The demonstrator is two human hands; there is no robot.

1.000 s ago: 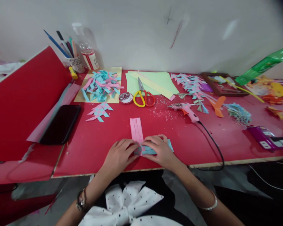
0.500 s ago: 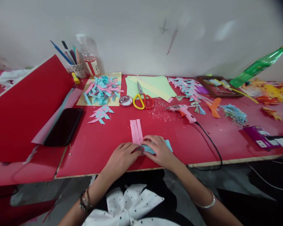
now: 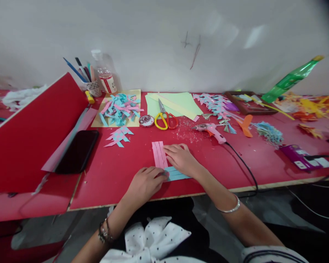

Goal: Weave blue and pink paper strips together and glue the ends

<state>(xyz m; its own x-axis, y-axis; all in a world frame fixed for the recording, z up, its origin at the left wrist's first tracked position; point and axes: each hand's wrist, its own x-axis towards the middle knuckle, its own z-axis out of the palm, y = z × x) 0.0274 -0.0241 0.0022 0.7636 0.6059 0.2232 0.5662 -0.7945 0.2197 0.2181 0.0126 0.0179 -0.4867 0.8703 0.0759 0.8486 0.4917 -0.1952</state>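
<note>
Pink paper strips lie side by side, pointing away from me, near the front of the red table. Blue strips cross under them to the right. My left hand rests with curled fingers, its fingertips pressing where the pink and blue strips meet. My right hand lies over the right edge of the pink strips, fingers stretched out flat on the paper.
A black phone and a red sheet lie left. Behind are a woven paper piece, cut strips, scissors, green sheets, a glue gun with its cord, a pen cup, a bottle.
My right hand has slid up from the blue strips onto the pink ones. The left hand stayed at the crossing. The view has tilted slightly.
</note>
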